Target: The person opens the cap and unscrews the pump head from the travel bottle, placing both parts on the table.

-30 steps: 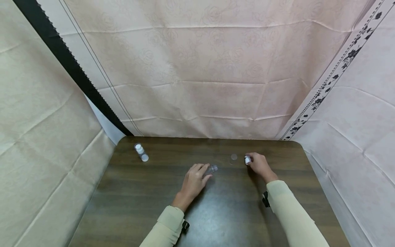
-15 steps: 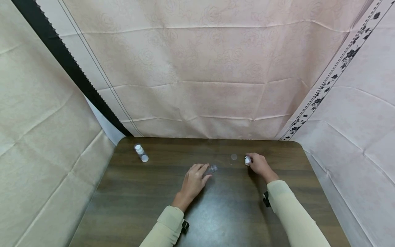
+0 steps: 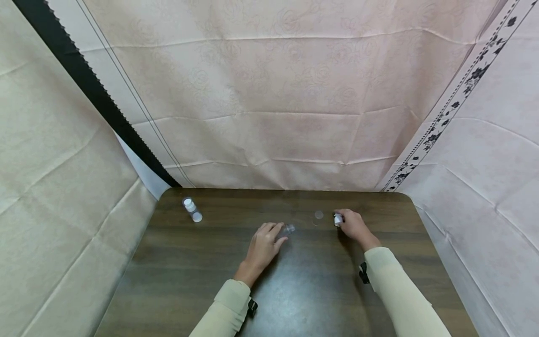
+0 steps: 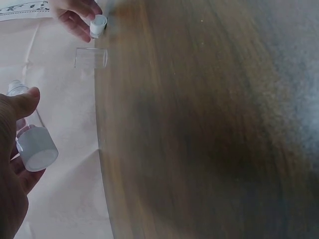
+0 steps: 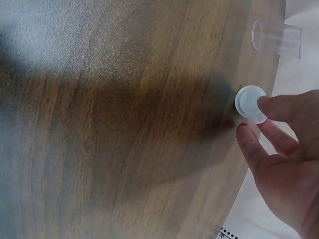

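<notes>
My left hand (image 3: 262, 248) grips a small clear bottle (image 3: 289, 230), thumb on one side and fingers on the other. In the left wrist view the bottle (image 4: 39, 147) shows a bare neck and a frosted-looking base. My right hand (image 3: 357, 228) pinches a small white cap (image 3: 338, 220) between thumb and fingers, right over the table's far side. From the right wrist, the round ringed end of the white cap (image 5: 250, 103) faces the camera. Between the hands a clear cylindrical cover (image 3: 318, 215) stands on the table; the clear cover (image 5: 279, 39) is also in the right wrist view.
A second small clear bottle with a white top (image 3: 192, 209) is near the far left corner of the brown wooden table (image 3: 202, 281). Pale cloth (image 3: 273, 117) hangs behind the table's far edge and along both sides.
</notes>
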Available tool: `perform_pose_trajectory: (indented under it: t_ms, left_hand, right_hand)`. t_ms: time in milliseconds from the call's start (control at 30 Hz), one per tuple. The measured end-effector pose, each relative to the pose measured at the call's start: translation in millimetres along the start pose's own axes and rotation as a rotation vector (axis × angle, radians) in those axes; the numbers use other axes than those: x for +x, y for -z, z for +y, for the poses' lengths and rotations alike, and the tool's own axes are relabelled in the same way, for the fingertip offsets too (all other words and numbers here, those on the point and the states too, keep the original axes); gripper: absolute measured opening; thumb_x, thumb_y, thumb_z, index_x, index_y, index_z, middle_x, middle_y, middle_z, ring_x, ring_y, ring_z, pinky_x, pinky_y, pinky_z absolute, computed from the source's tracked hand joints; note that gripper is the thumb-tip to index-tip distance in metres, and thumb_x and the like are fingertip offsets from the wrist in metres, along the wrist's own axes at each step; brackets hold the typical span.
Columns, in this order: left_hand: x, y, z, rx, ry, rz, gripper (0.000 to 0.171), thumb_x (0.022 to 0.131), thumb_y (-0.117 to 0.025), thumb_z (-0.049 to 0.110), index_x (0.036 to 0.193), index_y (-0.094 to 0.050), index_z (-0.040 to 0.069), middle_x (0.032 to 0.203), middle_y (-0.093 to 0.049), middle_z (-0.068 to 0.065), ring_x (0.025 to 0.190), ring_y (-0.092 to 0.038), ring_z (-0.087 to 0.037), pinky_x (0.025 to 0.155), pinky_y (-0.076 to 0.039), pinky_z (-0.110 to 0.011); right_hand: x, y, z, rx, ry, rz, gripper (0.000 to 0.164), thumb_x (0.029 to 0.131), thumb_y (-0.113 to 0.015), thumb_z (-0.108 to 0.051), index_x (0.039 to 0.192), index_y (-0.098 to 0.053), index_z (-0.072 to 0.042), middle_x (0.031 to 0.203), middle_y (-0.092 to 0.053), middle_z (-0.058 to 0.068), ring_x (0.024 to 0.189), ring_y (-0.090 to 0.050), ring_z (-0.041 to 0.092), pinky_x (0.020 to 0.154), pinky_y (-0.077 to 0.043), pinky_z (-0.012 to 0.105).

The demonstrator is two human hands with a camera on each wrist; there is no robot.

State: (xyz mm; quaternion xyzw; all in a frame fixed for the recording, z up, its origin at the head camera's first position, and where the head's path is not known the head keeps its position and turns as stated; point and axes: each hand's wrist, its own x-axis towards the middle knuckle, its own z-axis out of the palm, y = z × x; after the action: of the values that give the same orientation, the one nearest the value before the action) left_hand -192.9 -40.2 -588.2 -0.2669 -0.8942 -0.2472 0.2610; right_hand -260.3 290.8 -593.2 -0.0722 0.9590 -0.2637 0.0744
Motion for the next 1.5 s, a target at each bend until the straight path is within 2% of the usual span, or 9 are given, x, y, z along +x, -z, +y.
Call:
perform_pose_trajectory:
  t_ms: [400,633,900,1133,1267,1500]
  left_hand:
    - [12.3,0.2,-5.3,-0.007,0.015,0.004,0.042,0.084,-0.088,0.022,0.120,-0.074,0.005,0.106,-0.073,-0.009,0.093,-0.071,-0.021,0.077,-0.061,-0.032]
    - [24.2,1.0,-8.7,-0.029,0.018,0.019,0.044,0.083,-0.088,0.019,0.122,-0.073,0.002,0.109,-0.074,-0.013,0.096,-0.073,-0.024,0.080,-0.062,-0.033]
    - [36.5,1.3,-9.9,-0.100,0.089,-0.026,0.039,0.088,-0.084,0.016,0.121,-0.071,0.001,0.113,-0.072,-0.013,0.097,-0.074,-0.023,0.079,-0.062,-0.030]
    - [44.0,-2.5,-10.8,-0.158,0.201,-0.102,0.037,0.093,-0.079,0.017,0.124,-0.065,0.004,0.118,-0.068,-0.011,0.106,-0.071,-0.024,0.085,-0.061,-0.036]
    - [46.2,-5.9,-12.6,-0.182,0.240,-0.146,0.037,0.096,-0.076,0.017,0.128,-0.062,0.005,0.121,-0.067,-0.012,0.108,-0.070,-0.025,0.087,-0.061,-0.038]
    - [49.7,-15.9,-21.4,-0.192,0.272,-0.133,0.036,0.094,-0.077,0.018,0.126,-0.064,0.007,0.119,-0.070,-0.011,0.110,-0.068,-0.027,0.091,-0.059,-0.041]
  right_hand:
    - [-4,5,-4,0.021,0.022,0.019,0.043,0.099,-0.061,0.001,0.142,-0.058,0.002,0.145,-0.054,0.031,0.131,-0.054,0.048,0.104,-0.047,0.062]
    - [-11,10,-7,0.037,0.052,0.075,0.044,0.097,-0.064,-0.001,0.140,-0.059,0.002,0.143,-0.055,0.030,0.134,-0.051,0.049,0.107,-0.042,0.065]
    - [-20,18,-14,0.044,0.067,0.167,0.046,0.098,-0.063,-0.004,0.143,-0.057,-0.001,0.149,-0.052,0.027,0.140,-0.045,0.047,0.113,-0.037,0.064]
    - [-30,25,-27,0.089,0.076,0.258,0.048,0.098,-0.063,-0.005,0.146,-0.055,-0.004,0.150,-0.051,0.026,0.138,-0.048,0.047,0.111,-0.039,0.064]
    - [-37,27,-35,0.098,0.102,0.298,0.049,0.097,-0.066,-0.006,0.144,-0.055,-0.004,0.147,-0.053,0.025,0.135,-0.051,0.045,0.109,-0.041,0.063]
    - [-52,26,-47,0.112,0.149,0.302,0.050,0.096,-0.067,-0.006,0.144,-0.056,-0.005,0.147,-0.055,0.023,0.135,-0.052,0.044,0.106,-0.043,0.063]
